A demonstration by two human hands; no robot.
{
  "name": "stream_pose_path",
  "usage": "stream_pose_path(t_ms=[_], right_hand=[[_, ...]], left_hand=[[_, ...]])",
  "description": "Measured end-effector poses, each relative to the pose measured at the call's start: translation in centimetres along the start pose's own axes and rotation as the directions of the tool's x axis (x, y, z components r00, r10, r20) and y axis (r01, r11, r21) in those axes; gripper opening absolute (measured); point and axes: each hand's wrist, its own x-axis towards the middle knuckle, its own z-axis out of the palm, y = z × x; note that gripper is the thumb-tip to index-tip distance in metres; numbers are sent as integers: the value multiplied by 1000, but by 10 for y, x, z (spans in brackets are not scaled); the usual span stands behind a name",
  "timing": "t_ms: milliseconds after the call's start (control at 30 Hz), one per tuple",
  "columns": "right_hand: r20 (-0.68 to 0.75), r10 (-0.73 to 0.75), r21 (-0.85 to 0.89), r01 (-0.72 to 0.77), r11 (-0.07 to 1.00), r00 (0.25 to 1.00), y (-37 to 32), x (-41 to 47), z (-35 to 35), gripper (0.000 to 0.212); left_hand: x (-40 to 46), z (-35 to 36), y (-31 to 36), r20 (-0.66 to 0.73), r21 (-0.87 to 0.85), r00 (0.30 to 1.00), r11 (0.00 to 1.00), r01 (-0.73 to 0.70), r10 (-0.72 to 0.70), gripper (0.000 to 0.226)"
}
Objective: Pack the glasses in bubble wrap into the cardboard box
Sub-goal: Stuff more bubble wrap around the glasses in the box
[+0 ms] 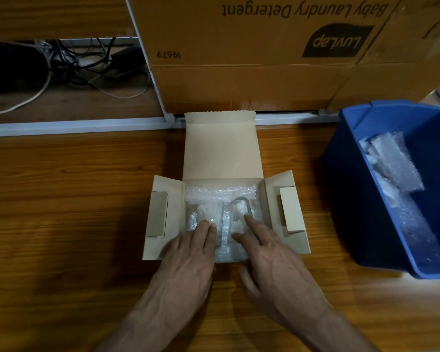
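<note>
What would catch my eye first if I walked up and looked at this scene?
Two bare hands, the left hand and right hand, press straight fingers onto the bubble-wrapped glasses lying in the small open cardboard box at the centre of the wooden table. To the right stands a blue bin holding more bubble wrap, and a big detergent carton looms behind.

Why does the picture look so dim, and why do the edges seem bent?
Head view: dim, warm light; both hands cast soft shadows on the table; the bubble wrap glints pale; the wide lens bows the white rail.
</note>
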Motion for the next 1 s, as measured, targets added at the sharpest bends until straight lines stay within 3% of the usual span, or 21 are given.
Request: stream_pose_path(t_ms=[200, 300, 467, 567, 700, 1000], right_hand=[[-41, -19, -69, 16, 997, 999, 0, -5, 1, 62], [-25, 55, -97, -57, 994, 998, -1, -12, 1, 64], [-149, 56, -67, -66, 996, 987, 2, -26, -12, 66], [-261, 43, -47, -57, 997, 964, 12, -34, -28, 60], [-408, 65, -42, -90, 995, 911, 35, -47, -46, 54], [-619, 174, -7, -227, 974, 766, 109, -83, -78, 48]], left_hand=[[-3, -5, -2, -72, -38, 997, 999, -7, 4, 84], [-7, -13, 1, -4, -6, 1000, 1000, -24, 24, 80], [-6, -26, 11, 50, -63, 998, 998, -26, 30, 91], [4, -32, 20, -125, -125, 987, 986, -112, 96, 73], [27, -55, 49, -343, -138, 922, 960, -242, 183, 45], [74, -82, 120, -472, -150, 834, 906, -397, 287, 48]])
